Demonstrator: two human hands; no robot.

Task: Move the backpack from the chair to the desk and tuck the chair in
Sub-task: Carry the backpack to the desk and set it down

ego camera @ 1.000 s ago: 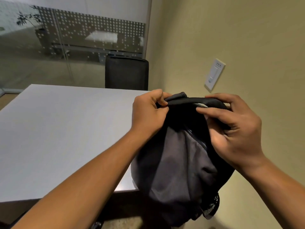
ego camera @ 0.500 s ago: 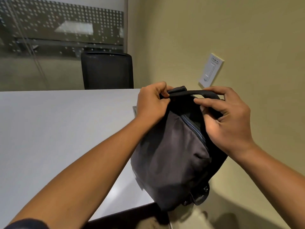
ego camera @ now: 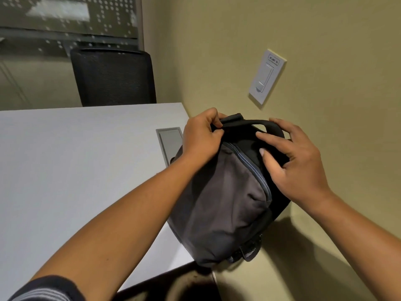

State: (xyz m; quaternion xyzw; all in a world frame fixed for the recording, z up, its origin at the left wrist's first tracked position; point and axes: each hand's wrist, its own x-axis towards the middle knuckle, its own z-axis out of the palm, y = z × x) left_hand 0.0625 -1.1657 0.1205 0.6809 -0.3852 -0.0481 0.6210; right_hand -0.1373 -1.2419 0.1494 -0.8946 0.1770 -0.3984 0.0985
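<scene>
Left hand [ego camera: 200,137] pinches black top handle [ego camera: 243,122] of grey-and-black fabric backpack [ego camera: 225,198], right hand [ego camera: 297,161] clamps its top to steady load; bag right of centre, over white desk [ego camera: 65,170] edge by wall [ego camera: 282,29], contact unclear

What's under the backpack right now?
The backpack covers the near right corner of the desk and one end of the grey hatch set in it. Whether its base rests on the desk is hidden. Left hand and right hand grip its top.
</scene>
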